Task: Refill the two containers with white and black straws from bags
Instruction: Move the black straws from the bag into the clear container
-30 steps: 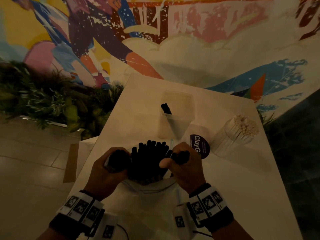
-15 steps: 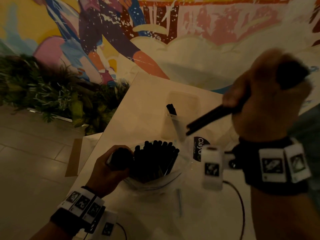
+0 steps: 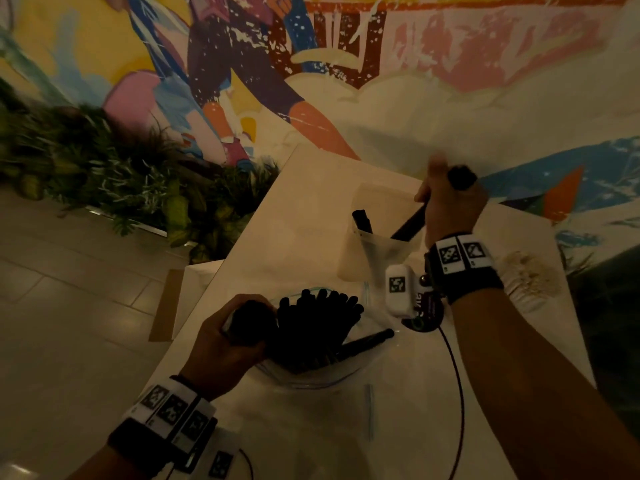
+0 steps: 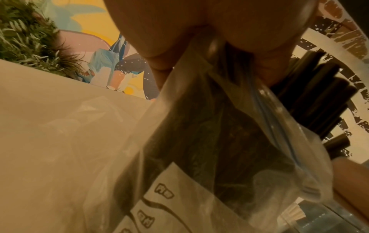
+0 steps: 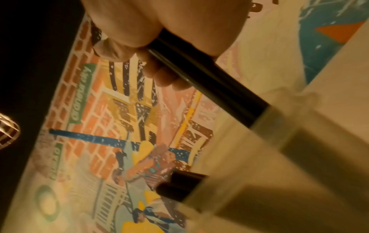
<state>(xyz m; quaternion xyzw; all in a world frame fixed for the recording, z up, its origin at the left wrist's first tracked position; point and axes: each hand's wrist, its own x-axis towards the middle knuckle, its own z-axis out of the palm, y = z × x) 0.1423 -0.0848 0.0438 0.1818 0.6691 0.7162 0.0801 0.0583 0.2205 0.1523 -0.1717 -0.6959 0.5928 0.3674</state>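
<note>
Head view, worktop (image 3: pixel 304 216) inventory. Item one: clear zip bag (image 3: pixel 311 377) at 6 o'clock, standing open, packed with upright black straws (image 3: pixel 317 327); one straw (image 3: pixel 367 342) leans out over the rim toward 3 o'clock. Left hand (image 3: pixel 228 344) clasps the bag's left side, its grip curled round bag film and a handful of straws; the left wrist view shows fingers (image 4: pixel 159 52) pinching the plastic (image 4: pixel 209 126) against dark straws. Item two: clear square container (image 3: pixel 379 244) at 12 o'clock, with a few black straws (image 3: pixel 362 221) leaning in its left corner. Right hand (image 3: pixel 450 213) is over its right rim, its grip wrapped round a small bundle of black straws (image 3: pixel 408 226) angled down, lower ends inside the container; the right wrist view shows that bundle (image 5: pixel 209 82) entering the frosted wall (image 5: pixel 299 141). Item three: white straws (image 3: pixel 530 280) in a clear holder at 2 o'clock, partly behind the right wrist. Item four: dark round label (image 3: pixel 424 313) between bag and holder, lettering unreadable.
</note>
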